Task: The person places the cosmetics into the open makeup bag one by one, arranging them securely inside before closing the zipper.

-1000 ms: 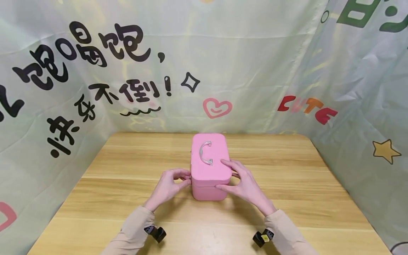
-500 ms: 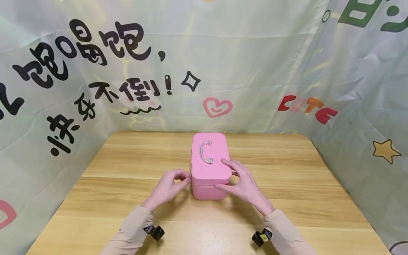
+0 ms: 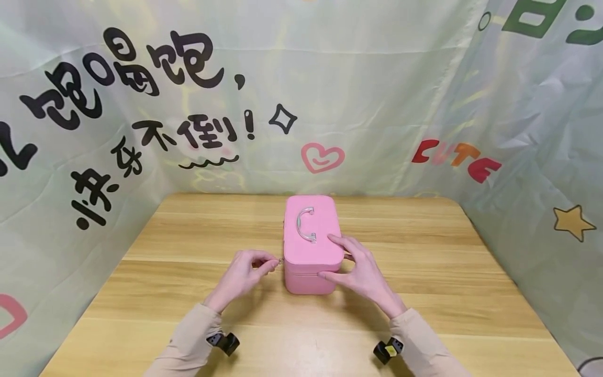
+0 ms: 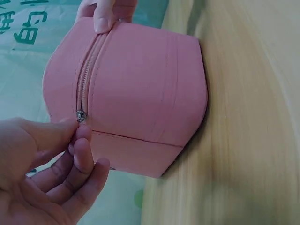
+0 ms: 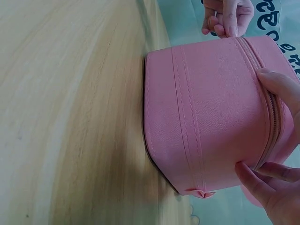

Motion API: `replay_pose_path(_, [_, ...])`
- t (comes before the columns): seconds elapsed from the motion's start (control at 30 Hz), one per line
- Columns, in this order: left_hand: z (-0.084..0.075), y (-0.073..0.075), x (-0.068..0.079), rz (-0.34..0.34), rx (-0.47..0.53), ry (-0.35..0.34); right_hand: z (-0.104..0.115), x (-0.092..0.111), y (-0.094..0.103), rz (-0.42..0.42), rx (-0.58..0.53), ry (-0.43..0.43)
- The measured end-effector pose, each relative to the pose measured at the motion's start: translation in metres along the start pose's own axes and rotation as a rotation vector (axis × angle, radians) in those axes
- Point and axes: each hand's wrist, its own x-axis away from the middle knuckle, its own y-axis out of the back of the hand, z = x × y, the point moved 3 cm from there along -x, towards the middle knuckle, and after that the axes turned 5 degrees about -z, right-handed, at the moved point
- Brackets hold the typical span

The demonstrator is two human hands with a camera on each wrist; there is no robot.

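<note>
A pink vanity case (image 3: 311, 254) stands upright on the wooden table, its lid down and a silver handle (image 3: 299, 224) on top. A zipper (image 4: 87, 70) runs round it below the lid. At the case's left front corner, my left hand (image 3: 242, 275) pinches the metal zipper pull (image 4: 81, 116) between thumb and forefinger. My right hand (image 3: 361, 269) holds the right front corner, thumb (image 5: 277, 83) across the zipper on the front and fingers on the lid and right side. Whether the zipper's far side is done up is hidden.
The wooden table (image 3: 188, 230) reaches back to a printed cloth wall (image 3: 377, 104), with more cloth at the left and right. A black wrist camera (image 3: 224, 343) sits on the left sleeve, another wrist camera (image 3: 388, 350) on the right one.
My left hand has shifted slightly left, drawing the zipper pull out from the case's side. The right hand keeps its hold, and the case stays in place.
</note>
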Motion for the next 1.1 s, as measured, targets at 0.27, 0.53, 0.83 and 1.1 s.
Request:
replay_pose_path(0.27, [0.007,0.001,0.000,0.079,0.318,0.151,-0.001,0.000,0.000,0.006,0.013,0.001])
replay_pose_path(0.53, [-0.012,-0.004,0.006,0.042,-0.065,-0.147,-0.001,0.000,-0.001,-0.003,-0.005,-0.005])
replay_pose_path(0.83, [-0.019,-0.006,0.013,0.121,-0.141,-0.320,-0.001,0.001,-0.001,-0.011,-0.023,-0.022])
replay_pose_path(1.1, [-0.017,-0.013,0.015,0.126,-0.091,-0.353,-0.001,0.002,-0.003,-0.008,-0.017,-0.032])
